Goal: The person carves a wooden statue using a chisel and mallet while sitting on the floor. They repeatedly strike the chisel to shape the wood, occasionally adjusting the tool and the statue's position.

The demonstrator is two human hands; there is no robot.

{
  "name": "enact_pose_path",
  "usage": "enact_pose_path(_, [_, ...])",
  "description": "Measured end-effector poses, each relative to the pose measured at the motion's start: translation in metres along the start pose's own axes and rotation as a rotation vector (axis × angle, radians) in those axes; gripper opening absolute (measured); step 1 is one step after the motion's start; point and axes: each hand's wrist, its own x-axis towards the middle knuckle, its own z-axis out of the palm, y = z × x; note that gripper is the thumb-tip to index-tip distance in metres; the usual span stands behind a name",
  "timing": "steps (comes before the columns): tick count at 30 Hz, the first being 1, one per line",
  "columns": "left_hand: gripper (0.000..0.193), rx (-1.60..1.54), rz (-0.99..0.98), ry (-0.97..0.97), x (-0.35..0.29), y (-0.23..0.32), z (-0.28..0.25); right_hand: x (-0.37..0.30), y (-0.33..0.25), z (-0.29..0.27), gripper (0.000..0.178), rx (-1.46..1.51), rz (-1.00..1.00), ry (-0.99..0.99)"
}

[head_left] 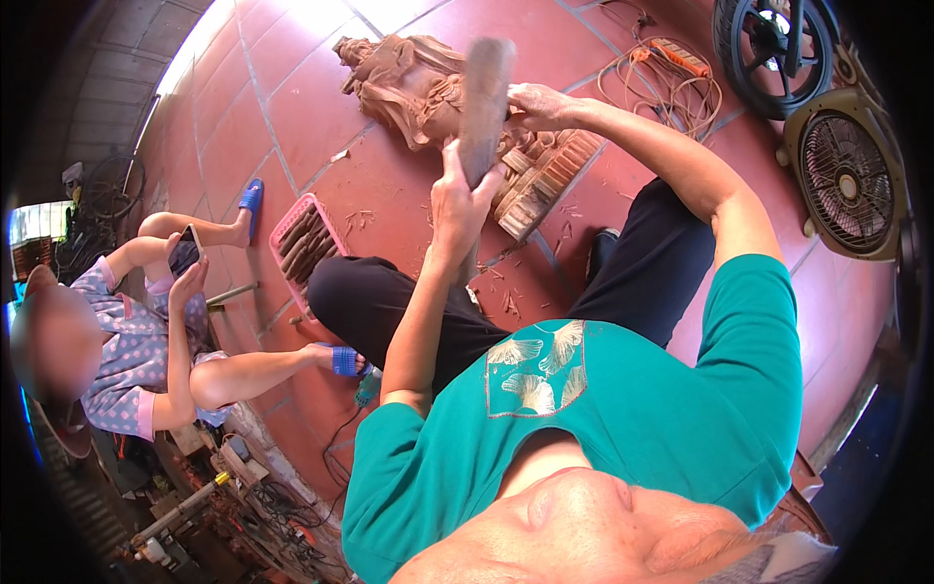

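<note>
A carved wooden statue (404, 83) lies on the red tiled floor ahead of me, its stepped base (550, 180) toward my knees. My left hand (457, 206) is closed round a long, flat-sided wooden mallet (486, 102), slightly blurred, which stands across my view in front of the carving. Over the statue's lower part, my right hand (541, 105) has its fingers curled together. Whatever they hold is hidden behind the mallet and the fingers.
Left of my knee sits a pink basket (283, 227) of chisel-like tools (309, 239). A seated person at left holds a phone (185, 251). Wood chips (362, 220) litter the tiles. An orange power strip (679, 56), a wheel (773, 58) and a fan (846, 183) are at right.
</note>
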Motion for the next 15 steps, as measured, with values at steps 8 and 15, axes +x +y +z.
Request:
enact_pose_path(8, [0.063,0.054,-0.056,-0.111,0.006,-0.013,-0.003,-0.002,-0.006,0.003,0.030,0.410,0.128,0.059])
enact_pose_path(15, [0.048,-0.064,0.059,-0.062,0.005,-0.013,0.000,-0.016,-0.001,0.006,0.024,0.255,0.029,0.235])
